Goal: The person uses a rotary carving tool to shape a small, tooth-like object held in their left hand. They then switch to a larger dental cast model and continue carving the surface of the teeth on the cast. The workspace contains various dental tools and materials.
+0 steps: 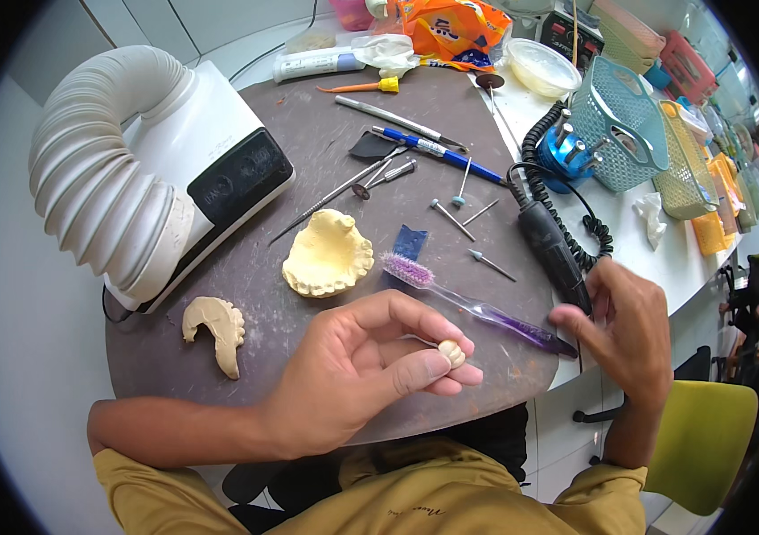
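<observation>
My left hand (357, 361) is closed in a pinch over the near part of the desk. Between thumb and fingertips it holds a small cream-coloured tooth crown (453, 354). On the right, my right hand (624, 325) has its thumb and fingers around the lower end of a black rotary handpiece (550, 250); its other fingers are partly hidden. A clear purple toothbrush (486, 309) lies between the hands, bristles towards the left. Beyond my left hand rests a pale yellow plaster dental cast (330, 254). A tan, curved partial dental cast (216, 332) lies left of it.
A white unit (210, 134) with a ribbed hose (85, 160) occupies the left. Several burs (452, 219), a blue pen (442, 153) and a knife (388, 116) lie across the grey desk mat (281, 125). A blue bur stand (566, 152) and baskets (615, 125) are at right.
</observation>
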Demonstrator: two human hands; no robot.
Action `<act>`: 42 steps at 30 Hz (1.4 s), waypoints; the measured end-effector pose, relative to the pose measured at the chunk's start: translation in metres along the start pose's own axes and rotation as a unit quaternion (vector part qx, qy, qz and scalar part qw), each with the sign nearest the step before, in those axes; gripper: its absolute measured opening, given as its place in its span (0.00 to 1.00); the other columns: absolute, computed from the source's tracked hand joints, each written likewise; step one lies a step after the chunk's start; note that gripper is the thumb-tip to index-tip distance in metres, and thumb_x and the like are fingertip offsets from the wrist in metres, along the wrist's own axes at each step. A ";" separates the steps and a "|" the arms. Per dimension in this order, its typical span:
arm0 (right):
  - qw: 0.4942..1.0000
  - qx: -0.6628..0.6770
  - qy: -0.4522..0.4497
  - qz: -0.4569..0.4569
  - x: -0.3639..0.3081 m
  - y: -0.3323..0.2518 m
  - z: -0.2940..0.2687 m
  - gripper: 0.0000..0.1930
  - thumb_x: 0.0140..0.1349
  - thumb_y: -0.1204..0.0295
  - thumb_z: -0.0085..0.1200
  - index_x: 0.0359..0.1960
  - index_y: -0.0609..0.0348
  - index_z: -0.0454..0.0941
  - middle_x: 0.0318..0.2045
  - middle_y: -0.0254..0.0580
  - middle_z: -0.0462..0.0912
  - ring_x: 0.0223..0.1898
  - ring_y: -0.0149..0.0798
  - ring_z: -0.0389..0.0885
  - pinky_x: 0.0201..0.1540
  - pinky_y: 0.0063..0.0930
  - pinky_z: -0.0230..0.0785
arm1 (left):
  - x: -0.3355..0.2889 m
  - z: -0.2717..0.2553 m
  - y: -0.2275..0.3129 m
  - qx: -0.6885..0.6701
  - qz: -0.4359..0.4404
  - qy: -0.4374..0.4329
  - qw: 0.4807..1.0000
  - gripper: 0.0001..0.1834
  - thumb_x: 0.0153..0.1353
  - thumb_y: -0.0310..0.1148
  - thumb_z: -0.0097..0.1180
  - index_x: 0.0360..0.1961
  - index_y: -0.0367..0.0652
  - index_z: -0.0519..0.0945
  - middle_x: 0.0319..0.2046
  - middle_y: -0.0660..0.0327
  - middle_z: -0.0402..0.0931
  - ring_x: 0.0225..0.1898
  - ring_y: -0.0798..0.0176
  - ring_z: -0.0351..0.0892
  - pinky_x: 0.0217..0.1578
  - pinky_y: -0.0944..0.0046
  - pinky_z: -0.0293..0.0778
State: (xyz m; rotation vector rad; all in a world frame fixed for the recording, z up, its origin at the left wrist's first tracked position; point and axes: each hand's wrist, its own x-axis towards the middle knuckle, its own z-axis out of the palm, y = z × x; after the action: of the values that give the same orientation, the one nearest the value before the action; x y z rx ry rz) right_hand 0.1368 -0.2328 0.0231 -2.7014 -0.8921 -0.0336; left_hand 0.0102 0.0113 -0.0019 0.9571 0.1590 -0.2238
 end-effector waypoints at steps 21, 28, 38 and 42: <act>0.704 0.688 0.106 -0.144 -0.028 -0.010 0.039 0.17 0.47 0.66 0.74 0.28 0.63 0.77 0.18 0.30 0.69 0.15 0.24 0.66 0.17 0.17 0.55 | 0.001 -0.003 -0.005 -0.001 0.033 -0.015 0.999 0.09 0.62 0.18 0.56 0.44 0.33 0.77 0.50 0.47 0.75 0.49 0.52 0.81 0.48 0.64 0.80; 0.802 0.551 0.145 -0.179 -0.038 -0.054 0.041 0.16 0.56 0.66 0.67 0.43 0.62 0.82 0.31 0.46 0.82 0.28 0.36 0.83 0.30 0.25 0.76 | 0.000 -0.004 -0.007 0.040 0.052 -0.024 0.998 0.09 0.59 0.17 0.58 0.42 0.34 0.79 0.50 0.46 0.75 0.47 0.57 0.81 0.49 0.63 0.79; 0.815 0.503 0.201 -0.204 -0.041 -0.067 0.066 0.19 0.47 0.81 0.70 0.38 0.55 0.74 0.28 0.43 0.80 0.40 0.51 0.86 0.33 0.33 0.82 | 0.001 -0.004 -0.006 0.053 0.049 -0.033 0.997 0.12 0.57 0.15 0.58 0.44 0.32 0.79 0.51 0.46 0.74 0.49 0.59 0.80 0.54 0.62 0.76; 0.829 0.486 0.184 -0.207 -0.041 -0.068 0.064 0.19 0.47 0.80 0.71 0.39 0.55 0.75 0.28 0.39 0.80 0.42 0.51 0.86 0.34 0.34 0.82 | -0.001 -0.005 -0.005 0.041 0.047 -0.037 0.997 0.11 0.58 0.15 0.58 0.43 0.32 0.79 0.51 0.46 0.74 0.51 0.59 0.79 0.55 0.63 0.75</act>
State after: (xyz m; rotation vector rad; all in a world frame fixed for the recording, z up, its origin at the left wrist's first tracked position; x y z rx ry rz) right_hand 0.0593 -0.1861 -0.0247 -1.4635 -0.9837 -0.1422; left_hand 0.0076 0.0122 -0.0085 1.0342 0.0380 -0.1804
